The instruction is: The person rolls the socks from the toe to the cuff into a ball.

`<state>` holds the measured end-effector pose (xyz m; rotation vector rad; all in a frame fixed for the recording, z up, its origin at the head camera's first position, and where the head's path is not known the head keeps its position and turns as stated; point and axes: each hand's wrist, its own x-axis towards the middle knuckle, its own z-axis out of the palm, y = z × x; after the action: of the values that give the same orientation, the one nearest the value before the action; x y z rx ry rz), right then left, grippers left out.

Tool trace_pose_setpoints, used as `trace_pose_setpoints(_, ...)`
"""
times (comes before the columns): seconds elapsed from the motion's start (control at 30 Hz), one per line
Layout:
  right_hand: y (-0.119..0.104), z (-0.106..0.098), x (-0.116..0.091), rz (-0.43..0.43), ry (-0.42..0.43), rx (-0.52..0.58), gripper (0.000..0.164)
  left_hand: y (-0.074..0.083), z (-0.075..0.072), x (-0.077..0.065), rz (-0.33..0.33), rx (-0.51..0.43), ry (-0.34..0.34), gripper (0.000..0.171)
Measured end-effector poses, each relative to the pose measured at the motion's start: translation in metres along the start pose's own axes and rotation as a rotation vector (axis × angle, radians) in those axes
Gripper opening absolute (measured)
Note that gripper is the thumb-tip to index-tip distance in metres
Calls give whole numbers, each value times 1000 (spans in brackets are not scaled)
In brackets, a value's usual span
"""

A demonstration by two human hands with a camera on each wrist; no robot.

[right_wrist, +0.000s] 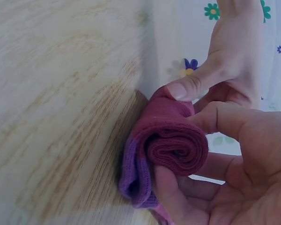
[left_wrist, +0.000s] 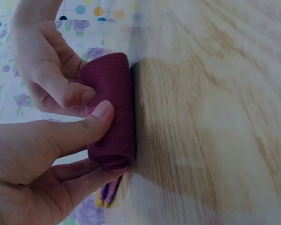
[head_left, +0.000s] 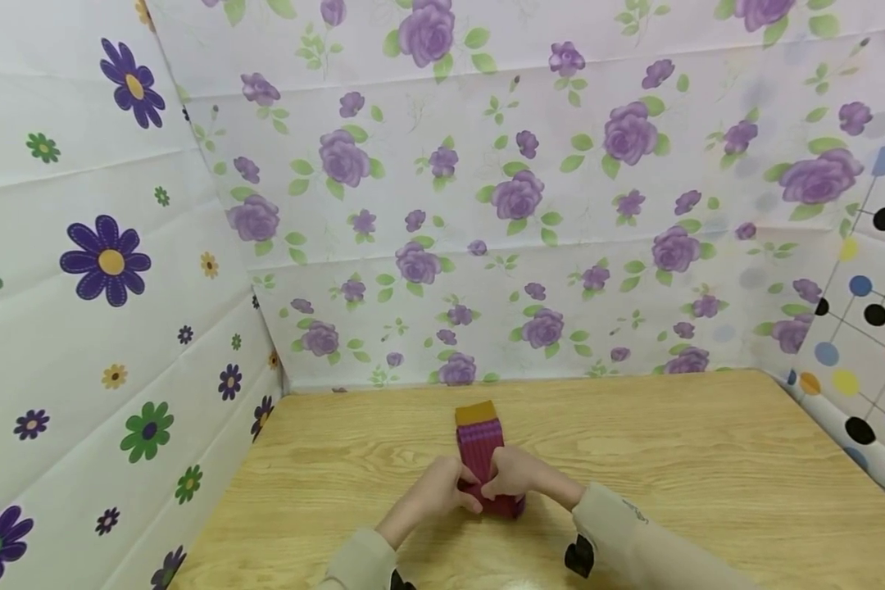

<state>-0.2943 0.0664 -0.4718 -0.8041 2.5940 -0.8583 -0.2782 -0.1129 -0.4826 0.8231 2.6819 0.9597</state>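
A pair of maroon socks (head_left: pixel 479 447) with a purple striped part and a mustard end lies lengthwise on the table. Its near end is wound into a thick roll (left_wrist: pixel 114 110), whose spiral layers show in the right wrist view. My left hand (head_left: pixel 442 485) pinches one end of this roll, thumb on top and fingers at the underside. From the other side my right hand (head_left: pixel 515 474) grips it, fingers curled round the spiral end (right_wrist: pixel 180 150). Beneath the roll a purple fold (right_wrist: pixel 136 176) rests against the tabletop. The mustard end points away from me.
The pale wooden table (head_left: pixel 634 442) spreads around the socks. White sheeting with purple roses (head_left: pixel 516 197) stands behind it. A daisy-patterned sheet (head_left: pixel 111 262) borders the left side, a dotted one (head_left: pixel 844 381) the right.
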Motion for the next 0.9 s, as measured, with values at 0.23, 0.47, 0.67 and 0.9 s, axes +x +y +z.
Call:
trace_pose_setpoints(0.23, -4, 2, 2, 28, 29, -84, 53, 3, -3, 4, -30, -35, -32, 10)
trace_pose_setpoints(0.47, -4, 6, -1, 30, 51, -121, 46, -1, -8, 8, -39, -25, -50, 16)
trace_pose_setpoints(0.67, 6, 8, -2, -146, 86, -114, 18, -8, -10, 12, -67, -66, -47, 18)
trace_pose_setpoints(0.9, 3, 7, -3, -327, 178, -378, 16, -12, -12, 14, -165, -114, -15, 19)
